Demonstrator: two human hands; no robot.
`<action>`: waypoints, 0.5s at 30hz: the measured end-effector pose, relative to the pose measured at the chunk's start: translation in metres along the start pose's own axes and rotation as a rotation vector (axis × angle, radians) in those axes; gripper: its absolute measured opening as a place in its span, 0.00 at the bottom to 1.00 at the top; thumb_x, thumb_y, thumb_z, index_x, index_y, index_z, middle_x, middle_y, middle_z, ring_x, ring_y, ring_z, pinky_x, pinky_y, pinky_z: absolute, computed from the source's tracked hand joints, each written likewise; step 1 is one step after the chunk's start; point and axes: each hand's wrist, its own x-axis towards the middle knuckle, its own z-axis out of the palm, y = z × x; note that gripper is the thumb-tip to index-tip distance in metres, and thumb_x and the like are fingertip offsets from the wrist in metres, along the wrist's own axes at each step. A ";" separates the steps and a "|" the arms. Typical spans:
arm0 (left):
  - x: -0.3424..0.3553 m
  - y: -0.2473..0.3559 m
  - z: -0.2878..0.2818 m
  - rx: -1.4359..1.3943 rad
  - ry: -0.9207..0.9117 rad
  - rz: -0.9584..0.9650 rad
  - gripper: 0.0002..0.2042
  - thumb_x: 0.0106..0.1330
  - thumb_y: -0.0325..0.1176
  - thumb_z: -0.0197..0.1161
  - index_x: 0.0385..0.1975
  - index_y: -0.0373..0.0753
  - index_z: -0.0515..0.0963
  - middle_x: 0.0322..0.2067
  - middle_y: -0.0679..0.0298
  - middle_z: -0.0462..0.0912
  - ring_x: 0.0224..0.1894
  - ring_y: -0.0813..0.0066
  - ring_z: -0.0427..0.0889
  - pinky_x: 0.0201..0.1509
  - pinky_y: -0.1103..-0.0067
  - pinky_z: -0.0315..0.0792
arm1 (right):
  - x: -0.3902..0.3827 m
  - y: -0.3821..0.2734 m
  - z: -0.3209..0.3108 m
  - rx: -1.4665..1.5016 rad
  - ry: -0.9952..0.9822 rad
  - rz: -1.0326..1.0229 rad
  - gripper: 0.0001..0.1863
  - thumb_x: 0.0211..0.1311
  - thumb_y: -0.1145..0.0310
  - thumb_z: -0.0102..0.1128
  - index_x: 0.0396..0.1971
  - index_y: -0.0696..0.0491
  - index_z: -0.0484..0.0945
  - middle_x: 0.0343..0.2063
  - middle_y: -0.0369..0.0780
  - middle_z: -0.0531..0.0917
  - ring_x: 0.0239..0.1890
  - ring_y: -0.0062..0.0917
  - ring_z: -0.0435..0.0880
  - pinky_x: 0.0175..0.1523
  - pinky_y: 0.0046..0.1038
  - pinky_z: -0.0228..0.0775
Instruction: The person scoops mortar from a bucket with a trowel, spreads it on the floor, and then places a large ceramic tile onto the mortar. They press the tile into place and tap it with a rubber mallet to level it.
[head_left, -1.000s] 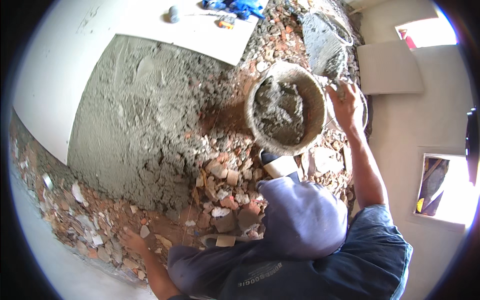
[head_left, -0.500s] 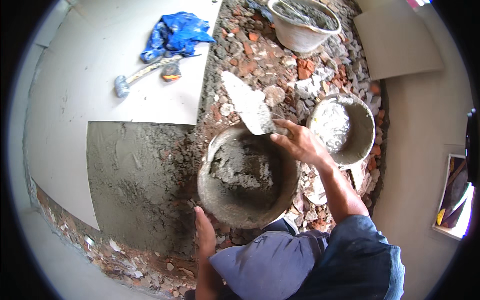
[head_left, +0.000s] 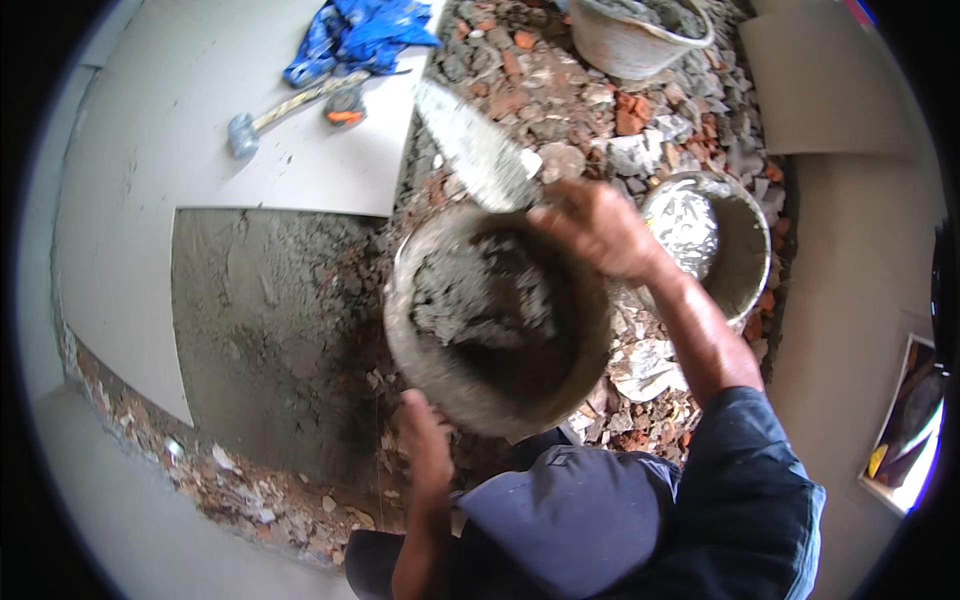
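My right hand [head_left: 590, 225] is closed on the trowel's handle at the upper right rim of a round bucket [head_left: 400, 300] containing grey wet mortar [head_left: 480, 290]. The mortar-smeared trowel blade [head_left: 470, 140] points up and left above that bucket. My left hand [head_left: 425, 435] is at the bucket's lower left edge, its fingers blurred by motion. To the bucket's left, rough grey mortar [head_left: 260, 310] is spread beside large pale tiles [head_left: 120, 240].
A bucket [head_left: 750, 255] with bright wet contents stands at right, another [head_left: 625, 55] of mortar at top. Brick rubble [head_left: 540, 120] lies around them. A hammer [head_left: 243, 135], orange-black tool [head_left: 345, 110] and blue bag [head_left: 360, 35] rest on the tile. Pale boards [head_left: 830, 90] are near the right wall.
My right hand has moved from the right-hand bucket to the central one with the trowel. My left hand has risen from the rubble to that bucket's edge. The view has shifted.
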 end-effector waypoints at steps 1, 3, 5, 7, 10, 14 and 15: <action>-0.007 -0.001 0.011 -0.007 -0.021 -0.021 0.32 0.70 0.61 0.44 0.44 0.29 0.72 0.35 0.56 0.77 0.37 0.69 0.79 0.37 0.75 0.75 | 0.007 -0.001 -0.009 -0.027 0.005 -0.030 0.31 0.64 0.46 0.56 0.52 0.60 0.74 0.38 0.50 0.84 0.44 0.39 0.84 0.52 0.38 0.74; -0.017 -0.002 0.036 -0.025 -0.211 0.032 0.39 0.68 0.64 0.43 0.51 0.23 0.64 0.40 0.49 0.76 0.39 0.61 0.81 0.45 0.73 0.78 | 0.022 0.001 -0.031 -0.129 0.105 -0.057 0.30 0.63 0.47 0.57 0.51 0.59 0.75 0.39 0.50 0.84 0.44 0.37 0.84 0.50 0.36 0.75; -0.010 0.002 0.065 -0.036 -0.407 0.132 0.38 0.70 0.62 0.41 0.50 0.21 0.62 0.38 0.49 0.75 0.41 0.60 0.81 0.45 0.72 0.80 | 0.058 0.004 -0.056 -0.319 0.117 -0.047 0.28 0.63 0.47 0.57 0.48 0.58 0.76 0.39 0.50 0.84 0.43 0.36 0.84 0.48 0.35 0.74; 0.010 0.008 0.092 -0.074 -0.410 0.098 0.37 0.71 0.61 0.40 0.53 0.22 0.62 0.39 0.48 0.76 0.40 0.61 0.82 0.42 0.73 0.80 | 0.080 0.010 -0.067 -0.344 0.186 -0.152 0.22 0.63 0.52 0.60 0.39 0.59 0.76 0.28 0.47 0.81 0.31 0.31 0.80 0.39 0.35 0.71; 0.010 0.004 0.107 -0.013 -0.537 -0.057 0.41 0.69 0.64 0.41 0.62 0.24 0.56 0.41 0.48 0.76 0.36 0.66 0.84 0.38 0.75 0.79 | 0.081 0.017 -0.070 -0.446 0.163 -0.114 0.24 0.62 0.51 0.60 0.45 0.58 0.77 0.36 0.51 0.83 0.42 0.40 0.84 0.47 0.37 0.73; 0.003 -0.016 0.110 -0.216 -0.509 -0.132 0.41 0.70 0.65 0.36 0.56 0.21 0.60 0.42 0.47 0.77 0.42 0.61 0.83 0.44 0.72 0.78 | 0.017 0.002 -0.076 -0.544 0.344 -0.211 0.20 0.61 0.56 0.62 0.44 0.58 0.77 0.39 0.50 0.82 0.43 0.42 0.82 0.48 0.37 0.73; 0.008 -0.019 0.104 -0.180 -0.540 -0.107 0.42 0.70 0.65 0.34 0.54 0.21 0.61 0.42 0.46 0.78 0.44 0.60 0.82 0.48 0.70 0.77 | -0.008 -0.007 -0.078 -0.627 0.436 -0.368 0.18 0.60 0.60 0.63 0.42 0.58 0.77 0.40 0.47 0.82 0.44 0.40 0.82 0.50 0.36 0.73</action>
